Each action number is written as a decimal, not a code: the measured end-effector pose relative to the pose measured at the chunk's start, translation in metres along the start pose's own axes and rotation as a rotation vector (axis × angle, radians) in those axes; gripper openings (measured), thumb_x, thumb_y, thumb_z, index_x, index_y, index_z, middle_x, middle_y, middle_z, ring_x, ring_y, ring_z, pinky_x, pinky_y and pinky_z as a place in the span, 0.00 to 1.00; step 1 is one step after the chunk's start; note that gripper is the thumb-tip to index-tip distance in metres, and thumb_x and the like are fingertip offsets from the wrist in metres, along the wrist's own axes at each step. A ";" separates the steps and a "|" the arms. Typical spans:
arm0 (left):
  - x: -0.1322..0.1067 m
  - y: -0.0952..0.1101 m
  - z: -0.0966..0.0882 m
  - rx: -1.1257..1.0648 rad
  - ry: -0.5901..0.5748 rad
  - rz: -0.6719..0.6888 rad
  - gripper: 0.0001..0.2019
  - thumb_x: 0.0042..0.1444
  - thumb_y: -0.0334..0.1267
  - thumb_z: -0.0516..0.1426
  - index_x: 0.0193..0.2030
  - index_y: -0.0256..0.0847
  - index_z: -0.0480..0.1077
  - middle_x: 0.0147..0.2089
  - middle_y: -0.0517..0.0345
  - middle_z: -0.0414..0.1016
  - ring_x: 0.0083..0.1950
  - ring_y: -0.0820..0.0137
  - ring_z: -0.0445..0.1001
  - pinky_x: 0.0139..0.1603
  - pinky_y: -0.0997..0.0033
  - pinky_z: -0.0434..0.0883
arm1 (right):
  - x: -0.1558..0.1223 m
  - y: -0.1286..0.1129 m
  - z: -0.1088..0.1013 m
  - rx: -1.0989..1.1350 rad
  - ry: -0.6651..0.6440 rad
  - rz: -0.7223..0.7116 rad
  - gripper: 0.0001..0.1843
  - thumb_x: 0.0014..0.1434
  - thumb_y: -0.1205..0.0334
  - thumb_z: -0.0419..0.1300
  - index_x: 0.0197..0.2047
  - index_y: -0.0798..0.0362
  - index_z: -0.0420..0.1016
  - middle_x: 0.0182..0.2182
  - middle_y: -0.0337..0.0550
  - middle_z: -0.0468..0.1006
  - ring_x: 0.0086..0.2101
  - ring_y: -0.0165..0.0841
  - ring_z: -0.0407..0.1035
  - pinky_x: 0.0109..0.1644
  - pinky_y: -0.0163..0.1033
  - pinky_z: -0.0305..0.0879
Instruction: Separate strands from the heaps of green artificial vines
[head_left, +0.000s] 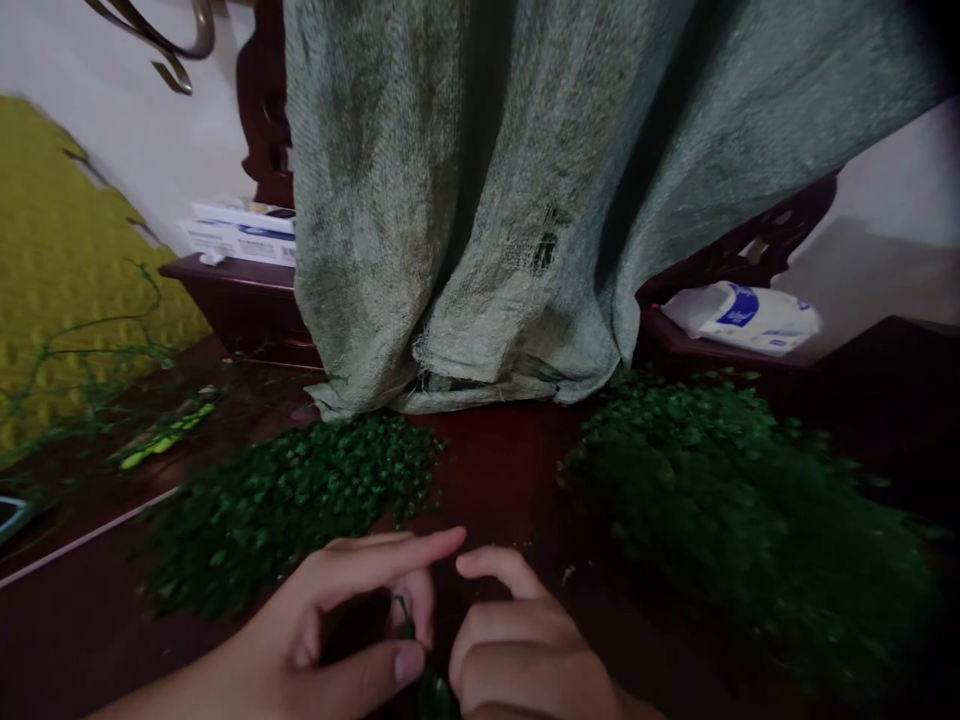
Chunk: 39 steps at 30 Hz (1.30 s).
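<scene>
Head view: the left hand appears to hold a thin green sprig in a narrow thumb-and-finger grip, above the dark red tabletop, near the left leafy heap. The right hand curls just beside it; whether it holds anything cannot be told. Judged step: fine fingerwork on the sprig, the next move calling for a steady left pinch.

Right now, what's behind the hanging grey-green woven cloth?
Carved dark wood shows past both sides of the cloth; a white box reaches its left edge. Nothing identifiable shows through the torn patch. Whatever's behind the middle is covered; can't tell.
</scene>
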<state>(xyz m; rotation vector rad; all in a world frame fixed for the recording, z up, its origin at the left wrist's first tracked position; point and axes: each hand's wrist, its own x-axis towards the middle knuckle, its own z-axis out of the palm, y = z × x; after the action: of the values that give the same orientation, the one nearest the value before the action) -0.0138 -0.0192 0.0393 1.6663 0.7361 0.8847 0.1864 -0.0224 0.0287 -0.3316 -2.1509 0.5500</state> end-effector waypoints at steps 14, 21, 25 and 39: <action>0.006 -0.011 0.005 -0.006 0.228 -0.178 0.18 0.54 0.38 0.62 0.53 0.48 0.72 0.31 0.62 0.75 0.28 0.74 0.67 0.30 0.76 0.68 | 0.000 0.000 0.005 -0.360 -0.028 -0.053 0.25 0.65 0.75 0.42 0.20 0.56 0.66 0.15 0.31 0.59 0.20 0.22 0.56 0.55 0.34 0.57; 0.011 -0.012 0.004 0.028 0.291 -0.204 0.14 0.53 0.41 0.62 0.47 0.45 0.73 0.32 0.61 0.76 0.29 0.72 0.69 0.30 0.75 0.68 | 0.008 0.000 0.006 -0.463 -0.004 -0.031 0.19 0.59 0.77 0.47 0.19 0.54 0.62 0.15 0.31 0.58 0.20 0.24 0.52 0.50 0.36 0.60; 0.011 -0.013 0.004 0.066 0.316 -0.201 0.14 0.54 0.42 0.62 0.47 0.45 0.73 0.32 0.61 0.77 0.29 0.72 0.70 0.29 0.75 0.68 | 0.006 0.006 0.005 -0.308 0.004 0.051 0.13 0.57 0.72 0.50 0.22 0.53 0.61 0.15 0.29 0.59 0.20 0.24 0.53 0.44 0.35 0.60; 0.016 -0.002 0.002 0.084 0.360 -0.163 0.11 0.52 0.39 0.62 0.42 0.44 0.72 0.30 0.61 0.78 0.27 0.72 0.70 0.28 0.75 0.68 | 0.004 0.011 0.007 -0.137 0.000 0.093 0.07 0.55 0.69 0.53 0.26 0.52 0.62 0.15 0.28 0.62 0.18 0.23 0.56 0.33 0.33 0.57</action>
<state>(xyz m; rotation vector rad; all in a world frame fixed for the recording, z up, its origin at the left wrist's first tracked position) -0.0034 -0.0067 0.0400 1.5098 1.1511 1.0613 0.1793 -0.0131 0.0223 -0.5099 -2.1861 0.4552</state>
